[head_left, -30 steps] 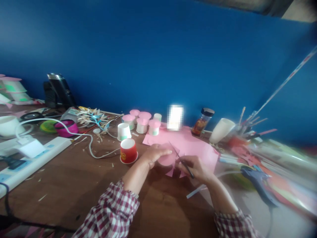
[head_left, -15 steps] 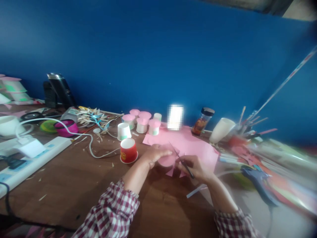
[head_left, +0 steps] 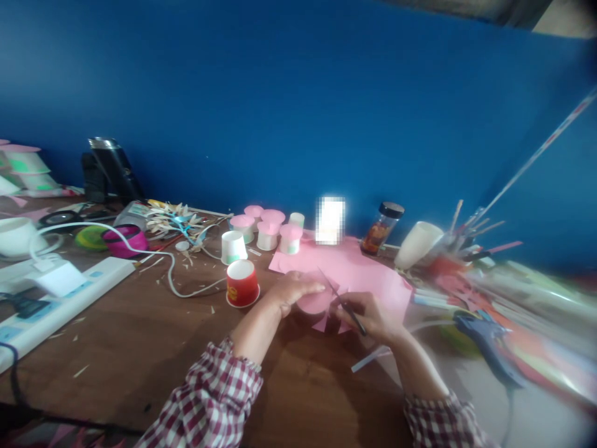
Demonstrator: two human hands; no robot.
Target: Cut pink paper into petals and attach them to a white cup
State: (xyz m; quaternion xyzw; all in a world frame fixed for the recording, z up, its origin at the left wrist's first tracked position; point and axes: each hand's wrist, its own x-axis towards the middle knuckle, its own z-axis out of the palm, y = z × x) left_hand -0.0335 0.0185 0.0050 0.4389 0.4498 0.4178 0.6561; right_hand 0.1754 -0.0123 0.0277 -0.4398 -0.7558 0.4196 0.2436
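Rounded pink paper point(head_left: 313, 304) lies between left fingers point(head_left: 311, 287) and right fingers point(head_left: 353, 300).

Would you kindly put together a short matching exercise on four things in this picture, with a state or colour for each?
Column one:
1. left hand
2. right hand
3. red cup
4. jar

Column two:
A. holds a slim dark tool
B. has a black lid
C. holds pink paper
D. looks white inside

Right pairs: 1-C, 2-A, 3-D, 4-B.
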